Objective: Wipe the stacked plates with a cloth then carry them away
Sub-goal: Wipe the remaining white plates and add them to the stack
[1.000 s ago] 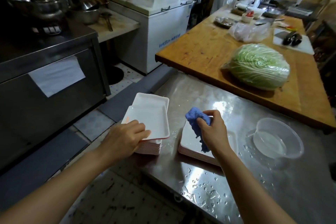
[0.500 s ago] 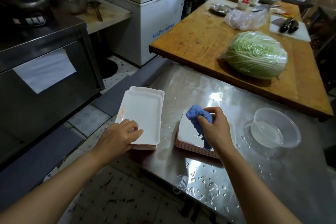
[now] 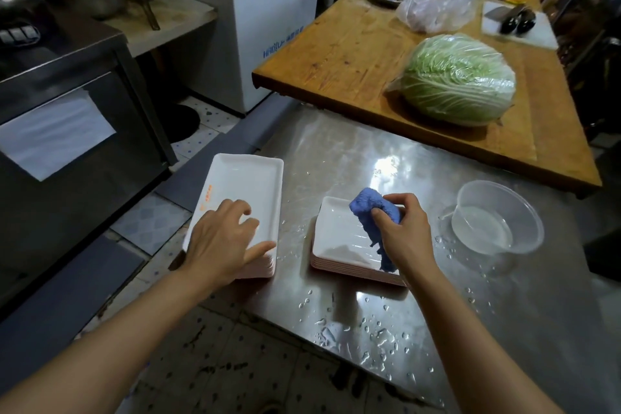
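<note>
Two stacks of white rectangular plates stand on the wet steel table [image 3: 420, 319]. The taller left stack [image 3: 247, 185] sits at the table's left edge. My left hand [image 3: 221, 239] rests on the near end of its top plate, fingers spread, thumb along the near rim. The lower right stack [image 3: 339, 239] has a wet, shiny top plate. My right hand [image 3: 401, 232] is shut on a bunched blue cloth [image 3: 373, 215] that hangs onto that plate's right side.
A clear plastic bowl [image 3: 497, 218] holding water stands right of the plates. Behind lies a wooden board [image 3: 353, 54] with a wrapped cabbage [image 3: 457, 81] and kitchen items. To the left are a steel cabinet [image 3: 67, 131] and a white chest freezer [image 3: 255, 3]. Water drops dot the table's near part.
The top plate of the left stack, skewed a second ago, now sits squarely on it. My left hand has slid further onto it. My right hand stays on the right stack with the cloth.
</note>
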Motion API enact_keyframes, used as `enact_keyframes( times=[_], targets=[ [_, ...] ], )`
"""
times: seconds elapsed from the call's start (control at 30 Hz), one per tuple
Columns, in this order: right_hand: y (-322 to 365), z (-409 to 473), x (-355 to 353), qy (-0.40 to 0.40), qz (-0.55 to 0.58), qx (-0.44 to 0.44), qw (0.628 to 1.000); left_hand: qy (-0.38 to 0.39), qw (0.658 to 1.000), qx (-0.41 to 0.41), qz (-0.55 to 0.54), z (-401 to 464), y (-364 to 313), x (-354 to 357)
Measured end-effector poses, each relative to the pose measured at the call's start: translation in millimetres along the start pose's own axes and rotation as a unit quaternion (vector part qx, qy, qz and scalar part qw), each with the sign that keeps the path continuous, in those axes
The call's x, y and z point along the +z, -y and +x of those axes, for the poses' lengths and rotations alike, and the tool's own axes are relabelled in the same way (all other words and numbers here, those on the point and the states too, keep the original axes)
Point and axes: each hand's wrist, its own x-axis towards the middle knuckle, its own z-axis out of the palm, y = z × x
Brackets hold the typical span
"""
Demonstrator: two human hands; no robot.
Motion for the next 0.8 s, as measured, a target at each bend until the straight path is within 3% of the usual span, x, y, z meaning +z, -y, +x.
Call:
enact_keyframes(
  times=[0.13, 0.27, 0.4, 0.8],
  targets=[
    [-4.9, 5.8, -14.8, -0.020, 0.009, 0.010, 1.000, -0.012, 0.990, -0.048, -0.130, 34.3, -63.2, 8.9],
    [-15.6, 8.2, -31.8, -0.038, 0.013, 0.028, 0.999, 0.130, 0.957, -0.199, -0.166, 63.7, -97.1, 44.3],
    [-29.6, 11.4, -48.8, -0.053, 0.011, 0.043, 0.998, 0.182, 0.918, -0.291, -0.196, 77.2, -98.0, 78.5],
    [-50.5, 14.8, -79.2, -0.071, 0.005, 0.058, 0.996, 0.146, 0.931, -0.305, -0.137, 80.4, -100.1, 75.4]
  ],
)
